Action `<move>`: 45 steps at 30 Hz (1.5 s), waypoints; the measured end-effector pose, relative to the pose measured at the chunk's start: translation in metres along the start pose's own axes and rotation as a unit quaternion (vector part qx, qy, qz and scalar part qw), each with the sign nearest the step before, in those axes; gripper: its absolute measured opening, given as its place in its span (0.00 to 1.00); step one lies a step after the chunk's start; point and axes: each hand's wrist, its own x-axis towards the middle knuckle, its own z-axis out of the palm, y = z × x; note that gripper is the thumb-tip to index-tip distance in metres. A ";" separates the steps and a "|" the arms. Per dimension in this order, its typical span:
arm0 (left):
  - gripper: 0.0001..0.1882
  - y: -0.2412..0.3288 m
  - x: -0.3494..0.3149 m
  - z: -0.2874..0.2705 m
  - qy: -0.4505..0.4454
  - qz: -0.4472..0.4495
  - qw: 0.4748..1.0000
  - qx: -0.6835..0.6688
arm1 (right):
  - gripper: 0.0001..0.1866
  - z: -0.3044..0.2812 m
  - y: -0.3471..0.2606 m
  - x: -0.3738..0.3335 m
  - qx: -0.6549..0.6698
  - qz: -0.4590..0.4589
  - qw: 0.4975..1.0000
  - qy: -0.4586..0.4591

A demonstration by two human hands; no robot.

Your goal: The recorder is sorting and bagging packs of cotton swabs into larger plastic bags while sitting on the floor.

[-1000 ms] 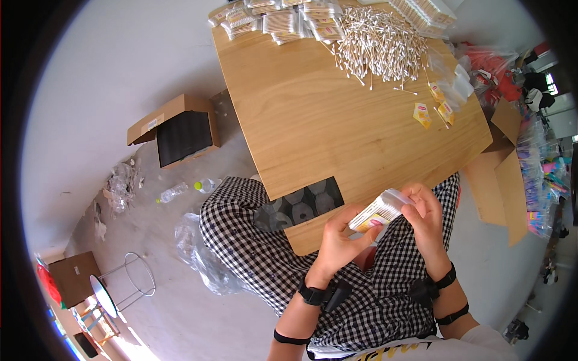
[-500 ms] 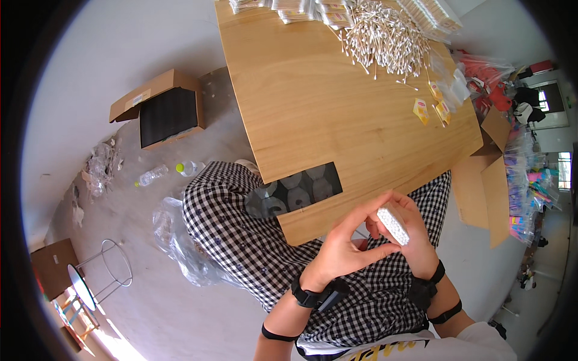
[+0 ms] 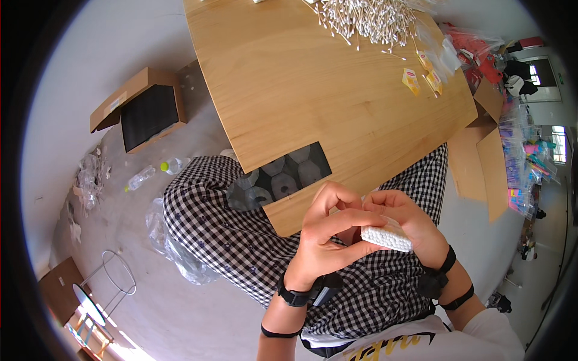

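Note:
A flat bundle of cotton swabs is held over my lap, its white cotton tips facing me in tight rows. My left hand pinches the bundle's left end between thumb and fingers. Around its far and right side curl the fingers of my right hand, closed on the same bundle. The sticks are mostly covered by my hands, and I cannot make out whether a wrapper surrounds them. Beyond, on the wooden table, lies a large loose heap of cotton swabs.
Small yellow-and-white packets and clear plastic bags lie at the table's right. A cutout notches its near edge. Open cardboard boxes stand left and right. Plastic bottles and a stool are on the left floor.
The bundle has tilted from steep to nearly level and moved slightly lower. My left hand now pinches its left end, and my right fingers have curled in. The view has shifted nearer to me.

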 end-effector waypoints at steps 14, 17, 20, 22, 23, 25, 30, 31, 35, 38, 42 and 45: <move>0.18 0.000 0.002 0.010 -0.095 0.079 0.988 -0.093 | 0.13 -0.008 0.001 -0.006 0.011 0.119 0.992 -0.043; 0.18 -0.002 0.002 0.009 -0.106 0.086 0.986 -0.093 | 0.13 -0.008 0.000 -0.007 0.017 0.126 0.991 -0.035; 0.18 -0.003 0.000 0.010 -0.098 0.089 0.987 -0.089 | 0.13 -0.008 0.001 -0.006 0.014 0.134 0.990 -0.031; 0.18 -0.002 0.001 0.011 -0.089 0.088 0.989 -0.078 | 0.12 -0.005 0.000 -0.007 0.017 0.131 0.991 -0.021; 0.18 -0.002 0.002 0.012 -0.079 0.087 0.991 -0.066 | 0.12 -0.004 -0.001 -0.007 0.019 0.128 0.991 -0.011; 0.18 -0.001 0.001 0.014 -0.069 0.084 0.992 -0.059 | 0.12 -0.002 0.000 -0.008 0.025 0.131 0.991 -0.007; 0.17 -0.005 0.000 0.016 -0.050 0.084 0.994 -0.045 | 0.12 -0.002 -0.002 -0.009 0.044 0.151 0.988 0.013; 0.17 -0.006 -0.001 0.015 -0.055 0.074 0.995 -0.039 | 0.13 0.000 -0.002 -0.010 0.039 0.155 0.987 0.020; 0.17 -0.003 -0.003 0.011 -0.059 -0.022 0.995 -0.080 | 0.19 0.013 -0.011 -0.014 -0.018 0.171 0.981 0.089; 0.24 -0.003 0.003 0.017 -0.047 -0.040 0.995 -0.079 | 0.19 -0.013 0.003 -0.021 0.123 0.155 0.979 -0.040; 0.24 -0.013 0.002 0.018 -0.024 -0.074 0.996 -0.050 | 0.17 -0.029 0.027 -0.008 0.416 0.237 0.868 -0.132; 0.18 -0.014 0.000 0.014 0.012 -0.099 0.994 -0.042 | 0.22 -0.014 0.020 -0.007 0.147 0.103 0.982 -0.064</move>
